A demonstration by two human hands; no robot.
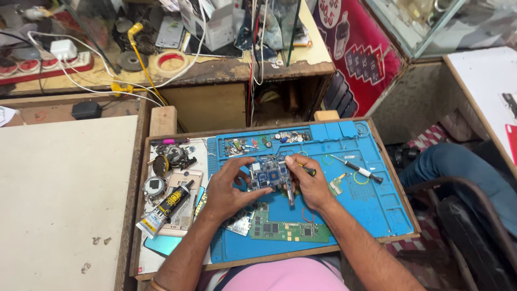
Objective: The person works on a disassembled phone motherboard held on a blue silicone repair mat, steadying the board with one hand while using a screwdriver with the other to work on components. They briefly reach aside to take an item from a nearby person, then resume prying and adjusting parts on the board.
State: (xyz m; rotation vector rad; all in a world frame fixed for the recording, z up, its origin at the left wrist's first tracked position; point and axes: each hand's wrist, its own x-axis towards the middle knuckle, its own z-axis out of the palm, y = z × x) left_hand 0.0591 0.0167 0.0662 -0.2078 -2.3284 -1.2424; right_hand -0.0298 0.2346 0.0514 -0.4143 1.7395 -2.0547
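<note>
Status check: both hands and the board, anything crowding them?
Left hand steadies blue circuit board. Right hand grips small screwdriver at board. Green circuit board lies just below; nothing blocking.

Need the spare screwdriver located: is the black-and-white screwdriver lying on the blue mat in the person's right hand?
No, the black-and-white screwdriver lies free on the blue mat, apart from the right hand.

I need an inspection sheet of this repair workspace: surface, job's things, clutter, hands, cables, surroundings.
Surface: blue work mat on a wooden tray.
Job's things: blue circuit board held over the mat; green circuit board lies flat below it.
Clutter: glue tube, loose screwdriver, small parts in the mat's top compartments.
Hands: left hand grips the blue board's left edge; right hand holds a thin tool at its right edge.
Cables: white cables and a yellow cable on the back bench.
Surroundings: glass cabinet, chair at right.
</note>
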